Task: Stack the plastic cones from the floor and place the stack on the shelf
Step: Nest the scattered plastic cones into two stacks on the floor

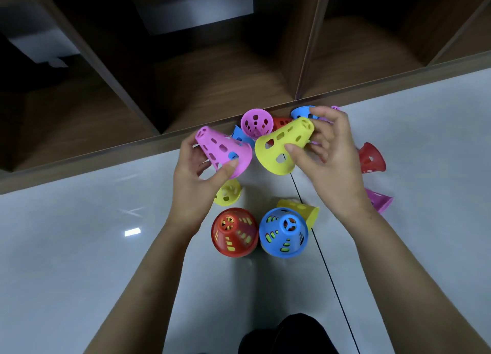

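1. The shelf (186, 88) runs along the top. It is dark brown wood with open boxes. The shiny grey floor (79, 234) lies below it.
2. The left hand (195, 179) holds a pink cone (221, 148) up off the floor. Its fingers and thumb curl round the cone's wide end. The small end points up and to the left.
3. Just under that hand, a little yellow cone (228, 193) lies on the floor.
4. Nearer the person, a red cone (235, 233) stands on the floor with its small end up. Yellow shows through its holes.
5. By the shelf edge, a second pink cone (257, 124) shows its open mouth. A back blue cone (301, 112) and a back red cone (281, 122) sit near it, partly hidden.
6. The right hand (329, 157) holds a yellow cone (281, 144) in the air. Its thumb and fingers curl round the narrow part. The wide end faces down and left, just beside the pink cone's wide end.
7. A blue cone (283, 233) stands just beside the red cone, small end up. Yellow shows through its holes too.
8. Behind it, a tipped yellow cone (309, 210) lies on its side.
9. Past the right hand, a far red cone (370, 158) and a far pink cone (380, 199) lie on the floor.
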